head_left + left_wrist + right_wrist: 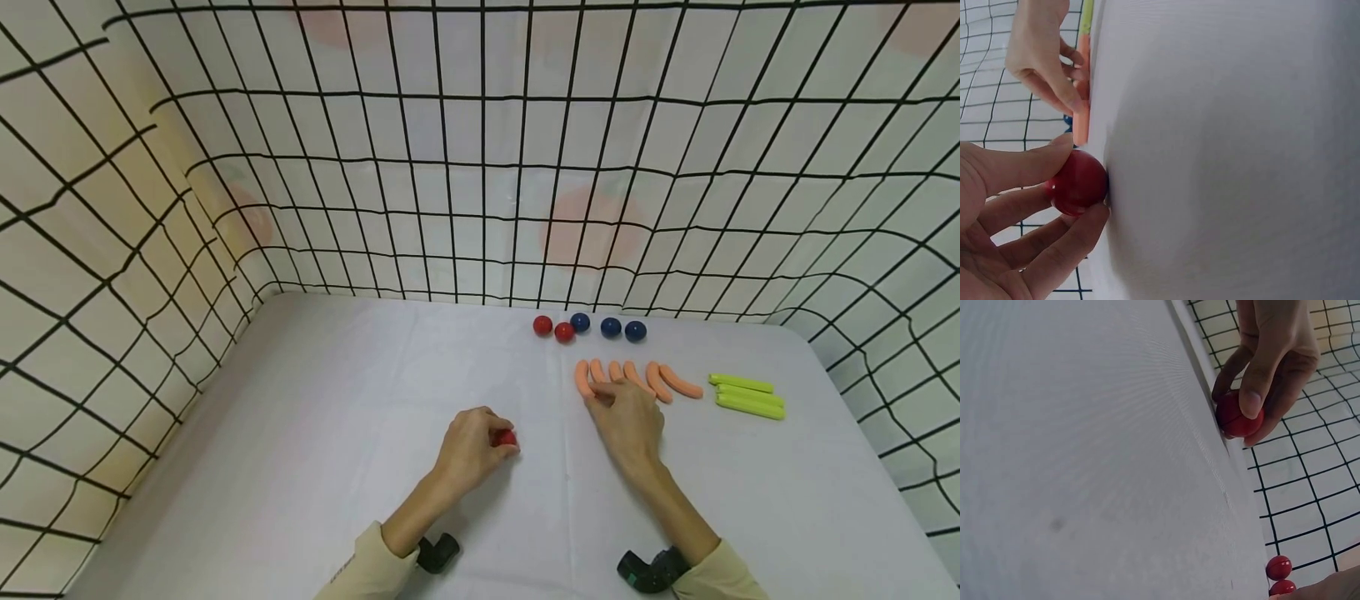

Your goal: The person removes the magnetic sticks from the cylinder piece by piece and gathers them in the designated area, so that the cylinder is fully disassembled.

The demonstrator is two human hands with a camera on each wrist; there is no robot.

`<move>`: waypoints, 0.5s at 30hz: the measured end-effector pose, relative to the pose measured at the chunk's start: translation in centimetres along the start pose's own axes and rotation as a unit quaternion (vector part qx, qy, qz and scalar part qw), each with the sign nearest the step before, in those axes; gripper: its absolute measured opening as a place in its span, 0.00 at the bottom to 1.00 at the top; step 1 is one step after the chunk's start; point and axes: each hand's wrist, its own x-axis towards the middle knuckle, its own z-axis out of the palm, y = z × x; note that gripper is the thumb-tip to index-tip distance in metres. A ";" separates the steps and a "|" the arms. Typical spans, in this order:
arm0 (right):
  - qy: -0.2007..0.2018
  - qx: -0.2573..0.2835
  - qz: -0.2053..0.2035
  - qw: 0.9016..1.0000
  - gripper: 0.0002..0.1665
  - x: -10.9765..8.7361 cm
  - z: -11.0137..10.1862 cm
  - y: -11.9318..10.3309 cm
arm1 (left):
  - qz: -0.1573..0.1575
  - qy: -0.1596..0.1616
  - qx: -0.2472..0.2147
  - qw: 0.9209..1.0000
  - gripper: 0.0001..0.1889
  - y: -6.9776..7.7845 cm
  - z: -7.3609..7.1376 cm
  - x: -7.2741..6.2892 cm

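My left hand (472, 446) pinches a red ball (1079, 182) between thumb and fingertips, close above the white tabletop or touching it. Farther right, my right hand (626, 421) has its thumb and fingers at the near end of the leftmost orange toy sausage (582, 377) and seems to pinch it. Several similar curved sausages (678, 382) lie in a row beside it, some partly hidden by that hand. Only a sliver of the right hand (1329, 587) shows in the right wrist view.
Along the back lie two red balls (542, 326) and three blue balls (611, 327). Bright green sticks (750, 400) lie side by side at the right. Black wire mesh (480, 183) fences the back and both sides of the white tabletop (300, 467).
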 end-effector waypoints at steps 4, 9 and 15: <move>0.004 -0.005 -0.008 1.000 0.15 0.0 -0.2 -0.4 | 0.002 -0.003 -0.009 1.000 0.13 -0.1 -0.2 0.2; -0.010 -0.004 -0.005 1.000 0.17 0.0 -0.2 -0.7 | 0.005 -0.009 -0.020 1.000 0.14 -0.5 -0.1 0.8; -0.022 -0.002 0.001 1.000 0.17 0.0 0.0 -0.6 | 0.008 -0.003 -0.043 0.999 0.14 -1.2 -0.3 3.0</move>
